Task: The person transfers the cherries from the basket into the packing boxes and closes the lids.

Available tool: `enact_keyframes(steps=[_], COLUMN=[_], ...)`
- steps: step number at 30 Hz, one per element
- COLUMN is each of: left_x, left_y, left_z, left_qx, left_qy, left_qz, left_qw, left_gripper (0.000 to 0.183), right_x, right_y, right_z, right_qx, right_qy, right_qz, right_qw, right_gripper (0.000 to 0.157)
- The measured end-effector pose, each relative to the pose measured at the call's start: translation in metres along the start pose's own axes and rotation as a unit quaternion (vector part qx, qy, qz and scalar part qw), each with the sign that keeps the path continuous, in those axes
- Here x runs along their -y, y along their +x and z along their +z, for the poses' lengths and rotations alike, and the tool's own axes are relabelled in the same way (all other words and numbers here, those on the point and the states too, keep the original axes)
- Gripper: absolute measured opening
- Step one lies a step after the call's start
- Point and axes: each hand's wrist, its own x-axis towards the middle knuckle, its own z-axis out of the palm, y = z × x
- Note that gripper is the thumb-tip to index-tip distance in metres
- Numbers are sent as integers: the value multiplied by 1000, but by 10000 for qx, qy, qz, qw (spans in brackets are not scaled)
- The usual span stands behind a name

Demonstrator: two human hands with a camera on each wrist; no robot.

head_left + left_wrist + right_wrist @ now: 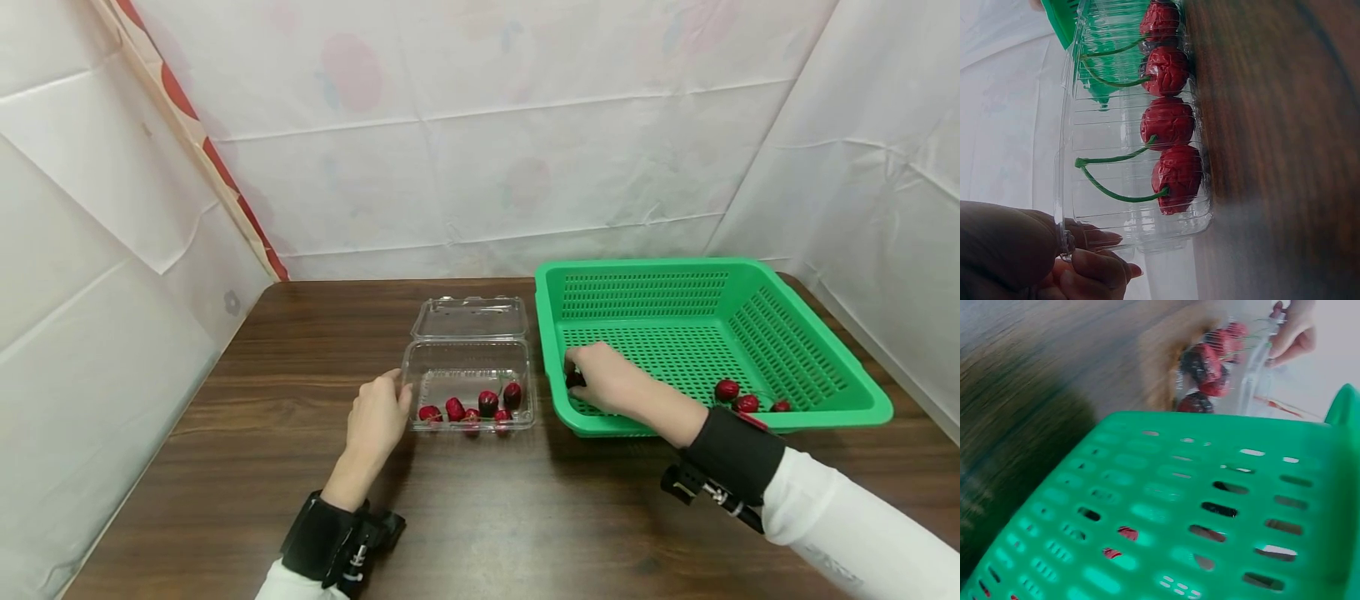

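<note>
Thumb and fingers of the right hand (606, 379) curl in a pinch around a dark cherry (575, 380), just inside the left wall of the green basket (645, 267); that wall blocks the right wrist view, so we cannot tell how firm the hold is. We see the left hand (377, 417) pinching the rim of the clear container (465, 367) on its left side, probably because so light a shell would slide unsteadied. Its lid (471, 318) lies folded back, away from the person, which leaves the top free. Inside, red cherries (487, 403) gather along the near wall, while other cherries (727, 390) sit in the basket's near right part. We find both holders side by side on the table (480, 517), likely for easy reach, with white sheeting (465, 150) behind.
</note>
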Motion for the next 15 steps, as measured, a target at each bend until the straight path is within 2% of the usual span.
enact_keyframes(steps=[7, 15], left_x=[0, 0], left_y=[0, 0], left_z=[0, 0], left_qx=[20, 14], left_qy=[-29, -21], left_qz=[-7, 0], left_qw=[10000, 10000], left_gripper=[34, 34], right_x=[8, 19], right_y=[-9, -16], right_z=[-10, -18], right_qx=[-531, -1181], right_qy=[279, 334], right_qz=[-59, -151], right_qw=[9982, 9923], right_gripper=[9, 12])
